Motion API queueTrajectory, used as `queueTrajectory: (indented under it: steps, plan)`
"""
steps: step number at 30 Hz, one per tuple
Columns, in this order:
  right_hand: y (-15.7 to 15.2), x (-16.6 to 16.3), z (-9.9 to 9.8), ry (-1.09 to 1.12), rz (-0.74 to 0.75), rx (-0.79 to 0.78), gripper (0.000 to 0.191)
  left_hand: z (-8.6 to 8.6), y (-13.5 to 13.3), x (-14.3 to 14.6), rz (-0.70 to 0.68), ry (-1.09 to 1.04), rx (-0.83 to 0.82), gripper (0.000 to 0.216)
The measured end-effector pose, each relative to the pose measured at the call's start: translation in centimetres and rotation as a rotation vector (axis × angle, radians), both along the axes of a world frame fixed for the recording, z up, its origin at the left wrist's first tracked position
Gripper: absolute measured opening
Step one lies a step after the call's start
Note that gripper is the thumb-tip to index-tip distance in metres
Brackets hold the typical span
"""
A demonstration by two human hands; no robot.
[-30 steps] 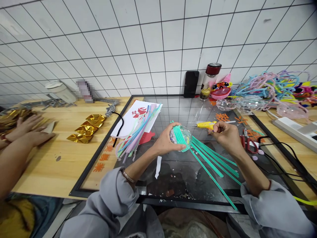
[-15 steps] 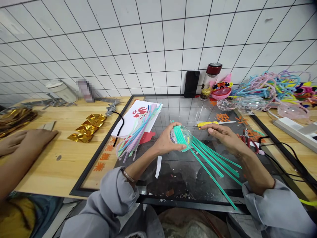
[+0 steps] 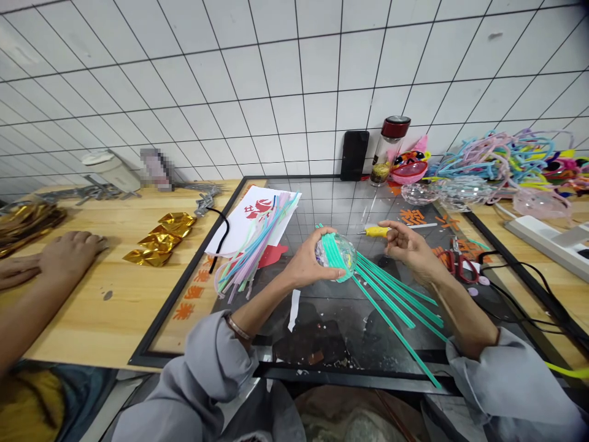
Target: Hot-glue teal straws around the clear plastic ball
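Observation:
My left hand (image 3: 307,261) is wrapped round a clear, rounded plastic ball (image 3: 350,250), its thumb in front and fingers over the top. Green strips (image 3: 332,253) lie side by side across the ball, and more loose green strips (image 3: 396,298) fan out to the lower right on the dark glass. My right hand (image 3: 407,248) hovers right of the ball, fingers loosely bent and apart, with nothing seen in them. Just beyond its fingertips lies a yellow-handled tool (image 3: 376,232) with a thin metal tip; the fingers partly cover it.
Pastel strips (image 3: 257,245) rest on white paper (image 3: 230,230) at left. Red-handled scissors (image 3: 458,264) and black cables (image 3: 519,301) lie at right. A phone (image 3: 354,155) and bottle (image 3: 386,153) stand by the wall. Another person's hand (image 3: 69,261) is at far left near gold foil (image 3: 163,236).
My right hand has drawn slightly back and its fingers have curled more, away from the yellow tool's handle. My left hand and the ball have stayed in place. The other person's hand has shifted.

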State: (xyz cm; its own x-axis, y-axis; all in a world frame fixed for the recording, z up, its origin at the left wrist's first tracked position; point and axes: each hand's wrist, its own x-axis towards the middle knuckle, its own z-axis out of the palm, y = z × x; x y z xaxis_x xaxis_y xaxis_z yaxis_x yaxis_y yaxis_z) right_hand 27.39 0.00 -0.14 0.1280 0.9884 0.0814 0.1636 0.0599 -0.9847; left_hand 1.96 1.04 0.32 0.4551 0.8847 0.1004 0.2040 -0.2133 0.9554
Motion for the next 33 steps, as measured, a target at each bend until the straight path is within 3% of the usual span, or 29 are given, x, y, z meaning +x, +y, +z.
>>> queueTrajectory:
  steps: [3, 8, 13, 19, 24, 33]
  plan:
    - [-0.2, 0.3, 0.3, -0.012, 0.041, -0.029, 0.058, 0.1, 0.0, 0.0, 0.004, 0.008, 0.003, 0.08]
    - [0.0, 0.6, -0.4, -0.08, 0.022, 0.027, 0.051, 0.1, -0.1, 0.0, 0.0, 0.02, 0.0, 0.08]
    - [0.5, 1.0, -2.1, -0.664, -0.226, 0.13, 0.048, 0.0, 0.0, 0.0, -0.002, 0.004, 0.008, 0.08]
    - [0.2, -0.5, -2.9, -1.197, -0.301, 0.105, 0.054, -0.3, 0.1, 0.1, -0.002, -0.024, 0.011, 0.079]
    - [-0.1, -2.1, -2.7, -1.483, -0.231, 0.037, 0.049, -0.3, 0.2, 0.0, 0.011, -0.013, 0.036, 0.078]
    - [-0.7, -0.6, -1.1, -1.562, -0.069, -0.137, 0.041, -0.2, -0.1, -0.1, 0.007, -0.004, 0.011, 0.079]
